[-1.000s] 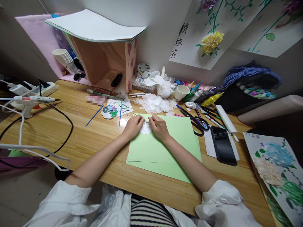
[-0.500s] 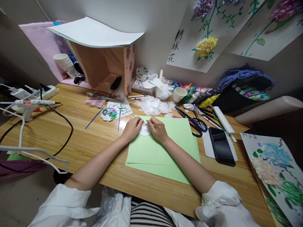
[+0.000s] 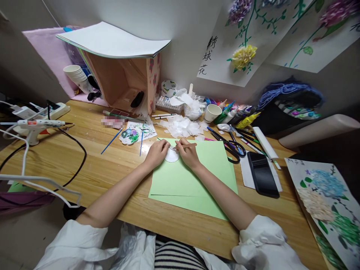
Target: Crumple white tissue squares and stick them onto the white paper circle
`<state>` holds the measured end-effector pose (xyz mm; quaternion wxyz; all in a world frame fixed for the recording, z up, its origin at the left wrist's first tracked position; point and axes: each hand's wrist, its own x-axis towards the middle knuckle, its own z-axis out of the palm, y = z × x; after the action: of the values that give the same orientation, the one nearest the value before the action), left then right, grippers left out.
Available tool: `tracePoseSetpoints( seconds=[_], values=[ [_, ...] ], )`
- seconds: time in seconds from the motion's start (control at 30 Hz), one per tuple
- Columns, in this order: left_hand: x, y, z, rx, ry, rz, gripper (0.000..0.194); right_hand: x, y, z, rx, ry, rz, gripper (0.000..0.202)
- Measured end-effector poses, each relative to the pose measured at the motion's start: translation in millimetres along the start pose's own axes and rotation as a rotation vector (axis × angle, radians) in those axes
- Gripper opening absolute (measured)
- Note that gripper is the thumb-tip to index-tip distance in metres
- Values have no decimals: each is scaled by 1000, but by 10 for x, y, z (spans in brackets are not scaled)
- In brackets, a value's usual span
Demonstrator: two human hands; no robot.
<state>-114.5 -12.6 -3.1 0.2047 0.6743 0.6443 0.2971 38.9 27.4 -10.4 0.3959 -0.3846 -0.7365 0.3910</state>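
Observation:
A round white paper disc (image 3: 171,156) lies on light green paper (image 3: 194,176), between my hands. My left hand (image 3: 157,153) has its fingers pressed together at the disc's upper left edge, gripping it. From behind that hand pokes a thin dark tip (image 3: 159,139) of something I cannot make out. My right hand (image 3: 188,153) pinches a slim brown stick (image 3: 192,145), whose working end points toward the top of the disc. Small white scraps near the fingertips are partly hidden.
White tissue squares (image 3: 182,126) are heaped behind my hands. To the right are black scissors (image 3: 232,150) and a phone (image 3: 263,174). Two blue brushes (image 3: 111,141) lie left, beside a painted palette (image 3: 129,136). A glue gun (image 3: 33,129) with cables stands far left.
My right hand has shifted very slightly, and the brown stick's back end tilts up a little more. My left hand stays at the disc.

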Motion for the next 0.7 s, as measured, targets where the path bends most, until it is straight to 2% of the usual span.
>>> tracePoseSetpoints(
  seconds=[0.13,0.53,0.7],
  values=[
    [3,-5,4,4,4,7,23,-23,8,-7,-24,43,-21,27],
    [5,-1,4,26,4,9,22,12,-5,24,-321,-9,-192,31],
    [2,-12,3,9,5,4,22,-11,3,4,-188,33,-127,29]
  ],
)
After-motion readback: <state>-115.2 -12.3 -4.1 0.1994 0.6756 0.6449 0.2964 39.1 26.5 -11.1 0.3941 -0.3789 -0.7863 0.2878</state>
